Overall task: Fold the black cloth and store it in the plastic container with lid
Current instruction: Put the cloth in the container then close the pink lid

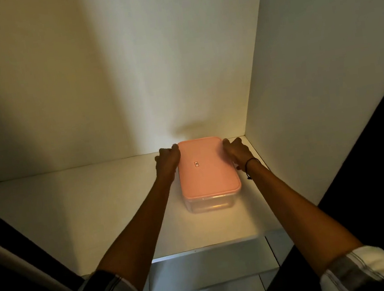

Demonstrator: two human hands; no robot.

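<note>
A clear plastic container (210, 203) with a pink lid (206, 168) rests on a white shelf (84, 209), near the back right corner. My left hand (167, 164) grips the container's left side, fingers curled at the far left corner of the lid. My right hand (238, 152) grips the right side at the far right corner. A dark cord circles my right wrist. The lid lies flat on the container. The black cloth is not visible; the container's front wall looks pale and clear.
The shelf sits in a white cupboard with a back wall (127, 80) and a right side wall (312, 79) close to the container. Lower white shelves (211, 271) show below the front edge. Dark surfaces flank both sides.
</note>
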